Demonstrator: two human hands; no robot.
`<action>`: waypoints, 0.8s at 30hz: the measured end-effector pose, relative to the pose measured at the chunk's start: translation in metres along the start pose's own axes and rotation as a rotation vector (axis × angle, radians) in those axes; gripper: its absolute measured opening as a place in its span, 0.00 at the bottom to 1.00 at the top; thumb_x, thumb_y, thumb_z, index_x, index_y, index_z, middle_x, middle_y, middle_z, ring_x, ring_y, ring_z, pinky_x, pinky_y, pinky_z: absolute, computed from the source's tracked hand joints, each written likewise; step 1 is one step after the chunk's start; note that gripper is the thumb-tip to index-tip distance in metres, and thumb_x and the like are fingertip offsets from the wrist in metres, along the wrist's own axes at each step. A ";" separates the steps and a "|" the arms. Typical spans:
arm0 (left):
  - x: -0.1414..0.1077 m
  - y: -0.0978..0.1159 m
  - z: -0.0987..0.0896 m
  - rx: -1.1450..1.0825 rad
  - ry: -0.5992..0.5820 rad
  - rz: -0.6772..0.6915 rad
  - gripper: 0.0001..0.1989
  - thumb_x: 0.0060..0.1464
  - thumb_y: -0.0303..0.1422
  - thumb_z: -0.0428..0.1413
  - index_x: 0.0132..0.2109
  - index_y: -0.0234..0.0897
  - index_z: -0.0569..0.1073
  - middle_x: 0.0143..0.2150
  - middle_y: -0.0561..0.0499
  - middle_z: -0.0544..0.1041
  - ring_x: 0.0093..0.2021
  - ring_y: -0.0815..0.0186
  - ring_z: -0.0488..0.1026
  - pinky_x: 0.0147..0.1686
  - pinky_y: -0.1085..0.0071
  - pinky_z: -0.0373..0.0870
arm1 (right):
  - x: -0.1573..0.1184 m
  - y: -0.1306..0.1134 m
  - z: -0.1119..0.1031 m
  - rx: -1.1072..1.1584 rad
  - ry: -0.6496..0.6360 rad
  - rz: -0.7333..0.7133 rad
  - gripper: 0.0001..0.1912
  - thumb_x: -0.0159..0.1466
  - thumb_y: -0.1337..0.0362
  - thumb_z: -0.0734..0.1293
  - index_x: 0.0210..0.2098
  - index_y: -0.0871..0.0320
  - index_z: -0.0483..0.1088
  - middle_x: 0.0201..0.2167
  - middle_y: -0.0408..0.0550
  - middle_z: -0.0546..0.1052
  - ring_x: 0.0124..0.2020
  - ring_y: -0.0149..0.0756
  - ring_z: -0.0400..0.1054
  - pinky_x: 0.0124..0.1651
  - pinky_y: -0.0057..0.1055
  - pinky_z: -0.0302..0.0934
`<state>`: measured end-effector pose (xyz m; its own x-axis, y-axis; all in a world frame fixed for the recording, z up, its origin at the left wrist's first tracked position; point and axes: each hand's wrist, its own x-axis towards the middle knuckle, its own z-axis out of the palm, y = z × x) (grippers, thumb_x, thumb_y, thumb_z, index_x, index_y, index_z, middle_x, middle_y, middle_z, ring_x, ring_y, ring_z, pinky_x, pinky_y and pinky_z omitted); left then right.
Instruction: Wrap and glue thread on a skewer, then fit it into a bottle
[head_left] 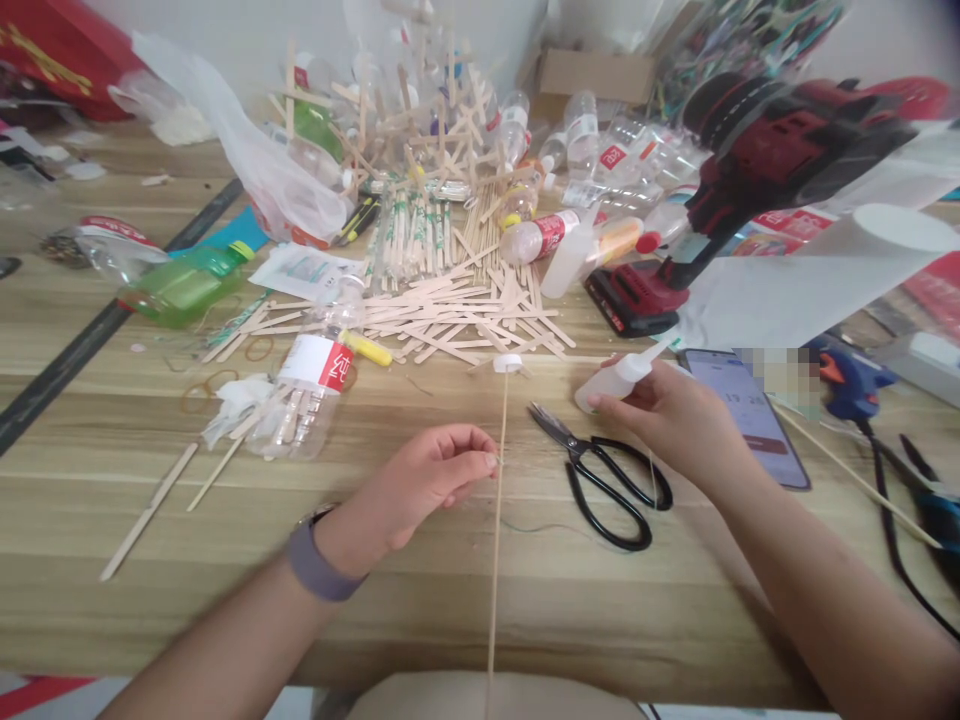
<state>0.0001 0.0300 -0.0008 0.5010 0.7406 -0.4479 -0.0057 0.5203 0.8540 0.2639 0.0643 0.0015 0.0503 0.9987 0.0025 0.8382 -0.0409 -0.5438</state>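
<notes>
My left hand [439,475] has its thumb and forefinger pinched together right beside a long thin wooden stick [498,540]; whether they grip it or a fine thread there is too small to tell. The stick runs from a white bottle cap [508,363] down past the table's front edge. In my right hand [664,415] is a small white squeeze bottle [619,380], its narrow nozzle pointing up to the right. Black-handled scissors [576,450] lie between the hands, blades toward the upper left.
Behind the cap spreads a pile of flat wooden sticks [442,310]. A plastic bottle [300,400] lies at left. A red and black power drill [772,150], a phone [750,410] and a blue glue gun [855,380] are at right.
</notes>
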 end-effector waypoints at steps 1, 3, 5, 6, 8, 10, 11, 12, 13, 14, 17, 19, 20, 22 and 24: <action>0.000 0.000 0.000 -0.003 -0.002 -0.002 0.07 0.50 0.36 0.56 0.31 0.37 0.68 0.18 0.63 0.56 0.19 0.75 0.47 0.21 0.74 0.44 | 0.000 0.000 0.000 0.003 -0.003 0.003 0.18 0.56 0.50 0.70 0.39 0.55 0.72 0.35 0.48 0.80 0.36 0.48 0.75 0.39 0.43 0.66; 0.000 0.000 -0.001 -0.008 -0.009 0.000 0.07 0.51 0.36 0.56 0.31 0.37 0.68 0.18 0.63 0.56 0.19 0.75 0.48 0.21 0.74 0.45 | -0.001 0.002 0.001 0.049 0.010 -0.009 0.19 0.55 0.50 0.70 0.40 0.55 0.70 0.37 0.49 0.80 0.38 0.48 0.75 0.40 0.43 0.67; -0.001 0.000 -0.001 -0.008 -0.012 -0.001 0.08 0.51 0.36 0.56 0.32 0.36 0.68 0.18 0.62 0.57 0.20 0.75 0.48 0.21 0.74 0.45 | -0.003 0.005 0.001 0.113 0.023 -0.044 0.19 0.56 0.50 0.70 0.41 0.54 0.69 0.38 0.50 0.80 0.40 0.49 0.76 0.40 0.43 0.68; -0.001 0.001 -0.001 -0.007 -0.009 -0.003 0.08 0.51 0.37 0.56 0.32 0.36 0.68 0.19 0.62 0.57 0.20 0.75 0.48 0.21 0.74 0.45 | -0.006 0.006 0.000 0.125 0.027 -0.063 0.20 0.56 0.50 0.70 0.41 0.54 0.69 0.38 0.50 0.80 0.39 0.49 0.76 0.39 0.42 0.68; -0.002 0.002 0.000 -0.005 0.002 -0.013 0.09 0.50 0.37 0.57 0.32 0.36 0.68 0.19 0.62 0.57 0.20 0.75 0.48 0.21 0.74 0.44 | -0.013 0.009 -0.004 0.097 0.055 -0.100 0.22 0.55 0.48 0.70 0.43 0.54 0.69 0.37 0.51 0.80 0.36 0.48 0.76 0.35 0.41 0.68; -0.002 0.002 0.000 -0.014 0.007 -0.019 0.09 0.50 0.38 0.57 0.32 0.36 0.68 0.19 0.62 0.56 0.20 0.75 0.48 0.21 0.74 0.44 | -0.024 0.009 -0.011 -0.001 0.141 -0.138 0.24 0.55 0.46 0.70 0.45 0.54 0.69 0.35 0.51 0.79 0.29 0.46 0.75 0.29 0.39 0.66; -0.002 0.002 0.000 -0.020 0.007 -0.024 0.09 0.50 0.38 0.57 0.32 0.36 0.68 0.19 0.62 0.56 0.20 0.75 0.48 0.21 0.74 0.44 | -0.031 0.008 -0.016 -0.066 0.201 -0.164 0.24 0.56 0.44 0.68 0.45 0.53 0.70 0.34 0.51 0.79 0.27 0.44 0.73 0.27 0.38 0.64; -0.002 0.002 0.000 -0.028 0.006 -0.028 0.09 0.50 0.37 0.57 0.32 0.36 0.68 0.19 0.62 0.57 0.20 0.76 0.48 0.21 0.74 0.44 | -0.039 0.005 -0.020 -0.141 0.261 -0.186 0.23 0.58 0.43 0.66 0.44 0.52 0.70 0.32 0.51 0.77 0.24 0.42 0.71 0.25 0.37 0.62; -0.001 0.001 0.000 -0.036 0.003 -0.034 0.09 0.50 0.37 0.57 0.32 0.36 0.68 0.19 0.62 0.57 0.20 0.76 0.48 0.21 0.74 0.44 | -0.046 0.000 -0.025 -0.228 0.309 -0.184 0.21 0.59 0.44 0.64 0.44 0.51 0.71 0.31 0.51 0.75 0.24 0.41 0.70 0.25 0.37 0.60; -0.001 0.001 0.000 -0.047 0.001 -0.038 0.09 0.50 0.38 0.58 0.32 0.36 0.68 0.19 0.62 0.57 0.19 0.76 0.48 0.21 0.74 0.43 | -0.053 -0.005 -0.029 -0.296 0.340 -0.173 0.20 0.60 0.44 0.63 0.42 0.52 0.71 0.30 0.51 0.73 0.27 0.44 0.70 0.25 0.37 0.59; 0.000 0.000 0.001 -0.077 -0.003 -0.047 0.10 0.49 0.37 0.58 0.32 0.36 0.68 0.18 0.62 0.57 0.19 0.76 0.48 0.20 0.74 0.42 | -0.068 -0.027 -0.031 -0.266 0.383 -0.238 0.16 0.64 0.49 0.61 0.40 0.53 0.72 0.29 0.49 0.72 0.28 0.42 0.69 0.28 0.36 0.60; 0.000 0.000 0.001 -0.106 -0.003 -0.070 0.10 0.49 0.37 0.59 0.31 0.36 0.68 0.18 0.62 0.57 0.18 0.77 0.47 0.19 0.74 0.40 | -0.070 -0.041 -0.023 -0.121 0.201 -0.359 0.12 0.65 0.53 0.62 0.38 0.53 0.73 0.30 0.47 0.74 0.25 0.36 0.68 0.27 0.33 0.61; 0.000 0.001 0.002 -0.123 0.000 -0.095 0.10 0.49 0.37 0.59 0.30 0.36 0.67 0.17 0.62 0.56 0.18 0.77 0.47 0.19 0.75 0.40 | -0.068 -0.046 -0.017 -0.046 0.116 -0.401 0.11 0.65 0.56 0.62 0.38 0.53 0.73 0.30 0.46 0.75 0.24 0.34 0.67 0.26 0.31 0.61; 0.000 0.003 0.002 -0.159 -0.004 -0.157 0.11 0.48 0.36 0.60 0.30 0.36 0.66 0.18 0.62 0.56 0.18 0.77 0.46 0.18 0.75 0.39 | -0.064 -0.056 -0.002 0.074 -0.054 -0.387 0.09 0.65 0.60 0.62 0.36 0.55 0.73 0.29 0.46 0.75 0.23 0.32 0.67 0.25 0.29 0.60; -0.001 0.004 0.002 -0.185 -0.010 -0.200 0.11 0.48 0.36 0.60 0.30 0.37 0.66 0.18 0.62 0.54 0.18 0.77 0.45 0.18 0.77 0.40 | -0.060 -0.063 0.013 0.202 -0.195 -0.302 0.09 0.64 0.61 0.62 0.35 0.55 0.74 0.27 0.44 0.74 0.22 0.30 0.65 0.24 0.28 0.59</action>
<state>0.0016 0.0307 0.0033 0.5168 0.6114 -0.5993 -0.0636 0.7255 0.6853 0.2011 0.0069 0.0248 -0.3016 0.9526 0.0390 0.6753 0.2423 -0.6966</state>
